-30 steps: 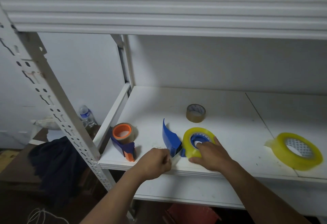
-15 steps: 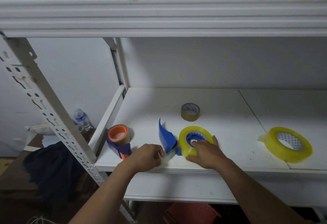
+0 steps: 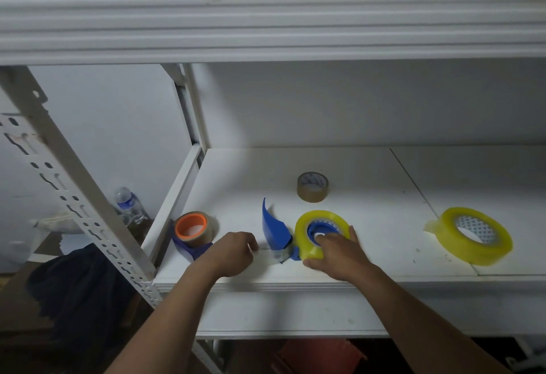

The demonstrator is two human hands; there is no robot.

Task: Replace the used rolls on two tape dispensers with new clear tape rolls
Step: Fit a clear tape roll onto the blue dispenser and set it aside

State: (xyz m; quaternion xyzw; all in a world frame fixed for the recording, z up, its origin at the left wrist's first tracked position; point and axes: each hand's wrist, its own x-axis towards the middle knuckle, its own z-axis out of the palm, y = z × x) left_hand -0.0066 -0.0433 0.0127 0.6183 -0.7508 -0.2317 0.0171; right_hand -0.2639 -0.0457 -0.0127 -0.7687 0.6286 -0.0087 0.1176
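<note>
A blue tape dispenser lies on the white shelf with a yellowish clear tape roll mounted on its hub. My right hand rests on that roll and grips its near edge. My left hand pinches the clear tape end drawn out to the left of the dispenser. A second dispenser with an orange hub and a thin brown roll lies at the shelf's left edge. A loose clear tape roll lies to the right. A small used brown roll sits behind.
A slotted white upright runs diagonally at left, close to my left arm. The shelf above overhangs the work area. A water bottle and dark cloth lie on the floor at left. A red object sits below the shelf.
My left hand has moved left, drawing the clear tape end out from the blue dispenser. My right hand stays on the mounted roll.
</note>
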